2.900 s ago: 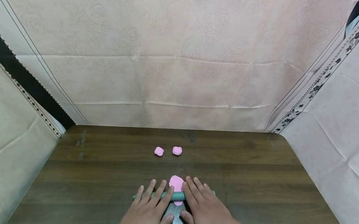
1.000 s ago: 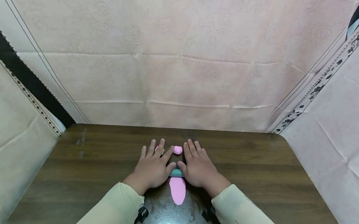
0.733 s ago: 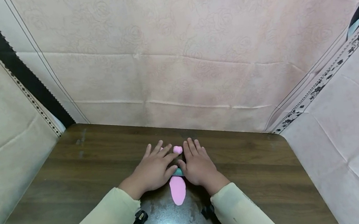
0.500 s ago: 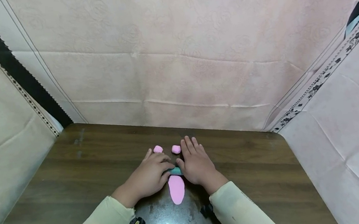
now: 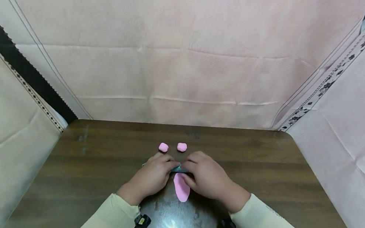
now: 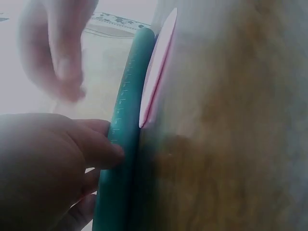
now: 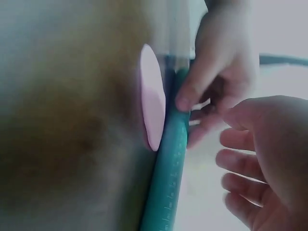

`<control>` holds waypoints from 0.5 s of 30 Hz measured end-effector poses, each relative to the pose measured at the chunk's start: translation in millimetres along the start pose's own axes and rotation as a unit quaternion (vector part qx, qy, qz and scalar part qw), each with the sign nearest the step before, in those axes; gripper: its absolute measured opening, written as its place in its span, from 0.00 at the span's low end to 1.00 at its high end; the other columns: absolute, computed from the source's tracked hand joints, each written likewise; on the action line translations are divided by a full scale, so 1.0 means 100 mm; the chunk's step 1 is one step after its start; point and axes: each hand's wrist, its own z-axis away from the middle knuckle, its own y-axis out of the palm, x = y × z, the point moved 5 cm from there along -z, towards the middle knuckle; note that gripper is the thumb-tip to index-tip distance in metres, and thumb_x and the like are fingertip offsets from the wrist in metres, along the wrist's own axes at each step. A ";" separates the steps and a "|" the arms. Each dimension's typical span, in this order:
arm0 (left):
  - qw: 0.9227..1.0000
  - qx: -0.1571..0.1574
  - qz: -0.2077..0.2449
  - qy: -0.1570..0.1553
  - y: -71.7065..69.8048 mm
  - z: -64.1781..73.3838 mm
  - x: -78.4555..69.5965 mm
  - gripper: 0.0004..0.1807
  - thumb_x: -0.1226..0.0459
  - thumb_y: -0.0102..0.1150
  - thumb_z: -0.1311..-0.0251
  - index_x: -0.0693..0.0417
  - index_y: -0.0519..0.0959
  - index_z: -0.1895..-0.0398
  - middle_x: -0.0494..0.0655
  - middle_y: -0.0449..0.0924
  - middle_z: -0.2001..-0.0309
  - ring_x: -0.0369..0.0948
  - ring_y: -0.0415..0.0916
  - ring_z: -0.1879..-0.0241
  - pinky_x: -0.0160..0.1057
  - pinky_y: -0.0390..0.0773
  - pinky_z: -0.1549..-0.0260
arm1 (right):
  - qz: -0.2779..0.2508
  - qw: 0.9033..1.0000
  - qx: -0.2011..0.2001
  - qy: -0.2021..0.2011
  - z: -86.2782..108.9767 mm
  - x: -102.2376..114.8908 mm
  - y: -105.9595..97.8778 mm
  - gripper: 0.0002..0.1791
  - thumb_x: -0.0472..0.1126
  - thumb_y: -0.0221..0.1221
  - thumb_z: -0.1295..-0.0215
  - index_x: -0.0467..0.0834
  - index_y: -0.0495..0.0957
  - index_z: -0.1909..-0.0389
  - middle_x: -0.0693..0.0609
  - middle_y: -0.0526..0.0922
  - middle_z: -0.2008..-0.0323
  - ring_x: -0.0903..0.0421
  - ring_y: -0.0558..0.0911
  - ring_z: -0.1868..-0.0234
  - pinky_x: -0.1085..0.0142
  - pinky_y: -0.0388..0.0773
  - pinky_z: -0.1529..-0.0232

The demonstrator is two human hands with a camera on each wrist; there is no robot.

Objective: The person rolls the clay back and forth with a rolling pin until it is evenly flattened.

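Note:
A green rolling pin (image 5: 178,169) with ruler-like marks lies crosswise at the far end of a flattened pink piece of clay (image 5: 182,189). My left hand (image 5: 152,176) pinches the pin, its thumb on top and fingers curled behind, as the left wrist view shows on the pin (image 6: 126,110). My right hand (image 5: 209,174) hovers by the right part of the pin, fingers loosely bent. In the right wrist view a gap separates that right hand (image 7: 274,163) from the pin (image 7: 169,168). The clay's thin edge (image 6: 158,67) stands out beside the pin.
Two small pink clay lumps, a left one (image 5: 163,147) and a right one (image 5: 182,147), sit beyond the pin on the brown wooden table (image 5: 259,180). Pale patterned cloth (image 5: 177,62) hangs behind and at both sides. Black wrist straps (image 5: 142,221) show below the sleeves.
Both flat hands moved the pin away from me along the clay, leaving it longer. My left fingers then curled round the pin, and my right hand came off it with fingers bending.

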 end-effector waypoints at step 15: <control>1.000 -0.014 0.024 0.003 -0.01 0.00 0.04 0.18 0.70 0.64 0.23 0.50 0.90 0.36 0.43 0.89 0.44 0.46 0.81 0.47 0.48 0.81 0.41 | 0.140 0.952 0.064 -0.263 0.22 0.20 0.18 0.07 0.39 0.70 0.25 0.57 0.86 0.59 0.65 0.86 0.55 0.61 0.83 0.53 0.68 0.83 0.48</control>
